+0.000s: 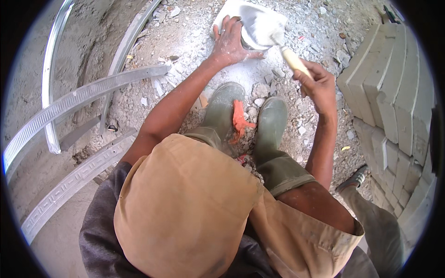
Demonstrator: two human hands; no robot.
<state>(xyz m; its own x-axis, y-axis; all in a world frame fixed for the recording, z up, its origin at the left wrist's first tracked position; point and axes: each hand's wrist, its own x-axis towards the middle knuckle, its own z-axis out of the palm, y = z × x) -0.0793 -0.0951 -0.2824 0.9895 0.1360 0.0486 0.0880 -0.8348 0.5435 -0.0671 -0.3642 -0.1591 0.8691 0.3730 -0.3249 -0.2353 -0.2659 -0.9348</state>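
A white container (225, 10) with a pale, powdery inside sits on the ground at the top of the view. My left hand (229, 45) is spread around its near left side, thumb along the near edge, gripping it. In my right hand (319, 85) is the cream handle of a trowel (293, 60), fingers wrapped round it. The trowel's metal neck points up and left into the container. Its blade is blurred against the white and hard to make out.
Grey blocks (394, 83) are stacked at the right. Curved metal profiles (88, 90) lie at the left. Rubble and an orange scrap (239, 121) surround my green boots (272, 123). Another person's shoe (354, 178) stands by the blocks.
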